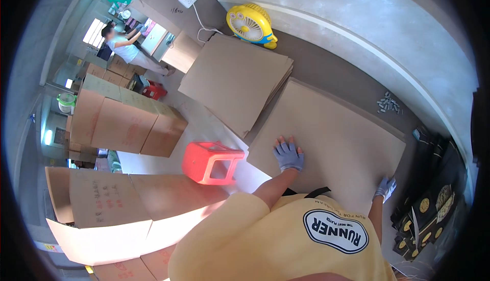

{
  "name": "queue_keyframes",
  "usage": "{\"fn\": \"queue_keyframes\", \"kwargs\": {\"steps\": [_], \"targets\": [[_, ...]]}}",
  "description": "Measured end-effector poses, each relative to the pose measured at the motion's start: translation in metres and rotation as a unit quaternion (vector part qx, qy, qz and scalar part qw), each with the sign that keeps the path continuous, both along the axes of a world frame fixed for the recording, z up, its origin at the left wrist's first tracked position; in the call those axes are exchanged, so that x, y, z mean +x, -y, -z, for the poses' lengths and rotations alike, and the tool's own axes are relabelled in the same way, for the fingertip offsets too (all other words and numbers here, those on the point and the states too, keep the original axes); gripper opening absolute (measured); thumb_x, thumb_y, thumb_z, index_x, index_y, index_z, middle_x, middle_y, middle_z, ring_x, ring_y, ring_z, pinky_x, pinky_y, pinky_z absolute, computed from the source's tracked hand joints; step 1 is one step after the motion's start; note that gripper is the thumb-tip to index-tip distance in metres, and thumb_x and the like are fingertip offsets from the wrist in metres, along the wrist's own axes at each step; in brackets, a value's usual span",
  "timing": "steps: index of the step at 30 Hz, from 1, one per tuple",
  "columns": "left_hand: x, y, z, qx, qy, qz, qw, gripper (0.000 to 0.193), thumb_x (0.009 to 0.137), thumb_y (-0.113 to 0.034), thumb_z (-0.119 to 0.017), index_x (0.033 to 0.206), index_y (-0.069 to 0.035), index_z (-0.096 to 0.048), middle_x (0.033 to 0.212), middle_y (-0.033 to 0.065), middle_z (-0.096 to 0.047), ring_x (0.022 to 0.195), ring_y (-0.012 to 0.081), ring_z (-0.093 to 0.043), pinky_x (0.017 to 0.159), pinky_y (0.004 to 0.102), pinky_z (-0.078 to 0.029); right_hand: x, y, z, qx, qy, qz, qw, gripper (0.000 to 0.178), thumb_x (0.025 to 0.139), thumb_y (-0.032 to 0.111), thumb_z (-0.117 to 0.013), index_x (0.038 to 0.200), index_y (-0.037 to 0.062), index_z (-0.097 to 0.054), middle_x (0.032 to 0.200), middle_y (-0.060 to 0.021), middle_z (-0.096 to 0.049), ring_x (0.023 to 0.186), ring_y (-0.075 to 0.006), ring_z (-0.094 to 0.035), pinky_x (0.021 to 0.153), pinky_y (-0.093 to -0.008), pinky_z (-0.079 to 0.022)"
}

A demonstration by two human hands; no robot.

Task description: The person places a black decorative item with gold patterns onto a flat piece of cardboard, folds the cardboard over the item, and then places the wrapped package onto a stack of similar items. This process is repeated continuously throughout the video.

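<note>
A stack of flat brown cardboard sheets [332,133] lies in front of me. My left hand [289,156], in a grey glove with bare fingertips, rests flat on the top sheet near its left side, fingers spread. At the right near corner of the same stack is my right hand [386,188], gloved alike, its fingers stretched out against the sheet's edge. Whether its thumb goes under the sheet is hidden. Beyond, to the left, stands a second stack of cardboard sheets [235,77].
A red plastic stool [209,162] stands left of the stack, near large cartons [127,123]. A yellow fan [250,24] sits by the wall. Small metallic pieces [389,103] lie far right; black printed packaging [426,204] is nearer. Another person [125,49] works at the far left.
</note>
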State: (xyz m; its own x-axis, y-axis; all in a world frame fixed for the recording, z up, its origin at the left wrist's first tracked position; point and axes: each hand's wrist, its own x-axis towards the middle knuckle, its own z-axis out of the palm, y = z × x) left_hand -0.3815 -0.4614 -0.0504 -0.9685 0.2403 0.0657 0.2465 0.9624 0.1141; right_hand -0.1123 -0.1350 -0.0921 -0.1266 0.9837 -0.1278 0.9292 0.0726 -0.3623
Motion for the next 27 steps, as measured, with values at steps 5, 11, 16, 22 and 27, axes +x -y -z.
{"fn": "queue_keyframes", "kwargs": {"steps": [5, 11, 16, 22, 27], "targets": [[-0.002, 0.0, 0.0, -0.016, 0.017, -0.018, 1.0, 0.062, 0.088, -0.04, -0.045, 0.144, -0.012, -0.036, 0.151, 0.0251, -0.022, 0.14, 0.0463, -0.016, 0.111, 0.0609, -0.015, -0.003, -0.001, -0.014, -0.043, 0.005, -0.037, 0.998, 0.059, 0.089, 0.037, -0.052, 0.138, 0.0058, -0.043, 0.143, -0.0214, -0.039, 0.132, -0.0354, -0.038, 0.108, -0.0414, -0.034], [0.0, -0.004, -0.009, -0.011, 0.036, -0.017, 0.999, 0.062, 0.088, -0.04, -0.045, 0.144, -0.012, -0.037, 0.15, 0.0256, -0.024, 0.14, 0.046, -0.018, 0.11, 0.0608, -0.016, -0.009, -0.001, -0.032, 0.016, 0.074, -0.076, 0.994, 0.055, 0.088, 0.037, -0.057, 0.132, 0.0047, -0.049, 0.14, -0.0213, -0.042, 0.13, -0.0355, -0.04, 0.105, -0.0426, -0.037], [0.005, 0.003, 0.004, 0.003, -0.008, -0.013, 1.0, 0.063, 0.088, -0.04, -0.046, 0.143, -0.012, -0.038, 0.149, 0.0249, -0.027, 0.139, 0.0458, -0.019, 0.11, 0.0611, -0.016, -0.011, 0.017, -0.07, 0.079, -0.1, -0.017, 0.992, 0.045, 0.083, 0.033, -0.068, 0.116, 0.0031, -0.059, 0.113, -0.0185, -0.061, 0.103, -0.0316, -0.059, 0.09, -0.0404, -0.046], [-0.01, 0.007, 0.02, 0.069, -0.042, 0.026, 0.996, 0.061, 0.086, -0.038, -0.049, 0.141, -0.013, -0.04, 0.15, 0.0236, -0.027, 0.139, 0.0454, -0.02, 0.11, 0.0599, -0.016, 0.015, -0.026, -0.055, -0.016, -0.155, -0.046, 0.987, 0.043, 0.08, 0.035, -0.071, 0.106, 0.0012, -0.066, 0.085, -0.0141, -0.069, 0.086, -0.0296, -0.067, 0.077, -0.0375, -0.05], [-0.05, 0.046, 0.02, -0.034, -0.157, 0.146, 0.976, 0.056, 0.083, -0.037, -0.053, 0.131, -0.008, -0.047, 0.146, 0.0219, -0.033, 0.138, 0.0422, -0.025, 0.111, 0.0553, -0.021, 0.014, -0.057, -0.062, 0.037, -0.107, -0.065, 0.991, 0.044, 0.086, 0.036, -0.06, 0.122, 0.01, -0.059, 0.116, -0.0176, -0.063, 0.107, -0.0331, -0.061, 0.089, -0.0384, -0.048]]}}
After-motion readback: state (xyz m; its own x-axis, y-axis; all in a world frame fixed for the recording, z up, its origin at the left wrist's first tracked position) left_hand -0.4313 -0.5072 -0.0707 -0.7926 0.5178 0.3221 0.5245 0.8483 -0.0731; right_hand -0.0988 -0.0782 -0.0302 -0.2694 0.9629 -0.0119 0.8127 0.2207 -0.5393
